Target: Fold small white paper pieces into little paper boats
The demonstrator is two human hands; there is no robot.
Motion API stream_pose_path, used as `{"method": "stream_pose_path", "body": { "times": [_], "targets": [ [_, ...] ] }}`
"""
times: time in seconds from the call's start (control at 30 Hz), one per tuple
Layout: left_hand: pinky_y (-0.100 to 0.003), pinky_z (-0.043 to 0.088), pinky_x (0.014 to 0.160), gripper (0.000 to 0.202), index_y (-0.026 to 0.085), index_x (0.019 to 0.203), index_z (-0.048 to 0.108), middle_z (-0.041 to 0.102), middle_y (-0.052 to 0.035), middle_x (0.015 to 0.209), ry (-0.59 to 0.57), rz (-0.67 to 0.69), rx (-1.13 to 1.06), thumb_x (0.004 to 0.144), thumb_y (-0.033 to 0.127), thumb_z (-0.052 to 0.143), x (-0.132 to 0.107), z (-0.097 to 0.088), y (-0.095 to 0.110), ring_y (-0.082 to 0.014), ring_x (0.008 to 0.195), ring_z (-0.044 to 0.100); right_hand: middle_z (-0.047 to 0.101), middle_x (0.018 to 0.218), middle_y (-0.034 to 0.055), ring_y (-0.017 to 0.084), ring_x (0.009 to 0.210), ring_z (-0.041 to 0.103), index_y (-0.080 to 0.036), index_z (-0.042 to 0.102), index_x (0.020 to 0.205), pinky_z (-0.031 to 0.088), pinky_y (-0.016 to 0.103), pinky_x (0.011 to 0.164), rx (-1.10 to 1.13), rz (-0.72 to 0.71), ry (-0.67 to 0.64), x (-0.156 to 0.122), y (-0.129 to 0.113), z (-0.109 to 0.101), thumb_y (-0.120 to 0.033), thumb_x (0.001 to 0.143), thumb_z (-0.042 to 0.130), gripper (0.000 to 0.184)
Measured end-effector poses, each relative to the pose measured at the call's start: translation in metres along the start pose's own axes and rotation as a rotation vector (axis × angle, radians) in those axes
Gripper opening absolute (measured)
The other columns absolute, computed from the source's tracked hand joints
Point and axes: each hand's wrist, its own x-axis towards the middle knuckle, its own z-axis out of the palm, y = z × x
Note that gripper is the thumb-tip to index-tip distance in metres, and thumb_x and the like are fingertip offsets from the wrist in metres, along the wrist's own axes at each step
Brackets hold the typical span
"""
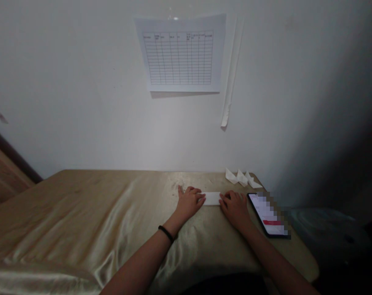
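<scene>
A narrow white strip of folded paper (212, 198) lies flat on the cloth-covered table. My left hand (190, 200) has its fingertips closed on the strip's left end, with the thumb side toward me. At the opposite end, my right hand (235, 207) grips the paper between bent fingers. Three small folded white paper shapes, like little boats (242, 178), stand in a row behind my right hand, near the wall.
A phone (267, 215) with a lit screen lies right of my right hand, by the table's right edge. Shiny gold cloth (81, 217) with wrinkles covers the table (136, 180). A printed grid sheet (181, 57) hangs on the wall behind.
</scene>
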Motion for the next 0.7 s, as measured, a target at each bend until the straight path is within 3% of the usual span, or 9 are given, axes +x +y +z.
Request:
{"method": "stream_pose_path", "body": {
  "times": [0.4,0.7],
  "targets": [
    [-0.077,0.007,0.113,0.026,0.034,0.118,0.072,0.065,-0.0039,0.135,-0.041,0.008,0.025,0.095,0.038,0.061,0.0008,0.0006,0.0019,-0.0311,0.128,0.049,0.065,0.115,0.0099,0.026,0.107,0.057,-0.026,0.070,0.121,0.031,0.046,0.102,0.011,0.015,-0.036,0.0022,0.0012,0.0002,-0.039,0.096,0.053,0.033],
    [-0.079,-0.005,0.112,0.032,0.040,0.120,0.070,0.071,-0.0010,0.121,-0.022,0.050,0.001,0.093,0.026,0.060,-0.0006,-0.0003,0.0089,-0.0300,0.121,0.052,0.065,0.114,0.0096,0.026,0.105,0.057,-0.026,0.071,0.120,0.033,0.044,0.098,0.023,0.026,-0.053,0.0028,0.0005,-0.0051,-0.039,0.095,0.055,0.032]
  ]
}}
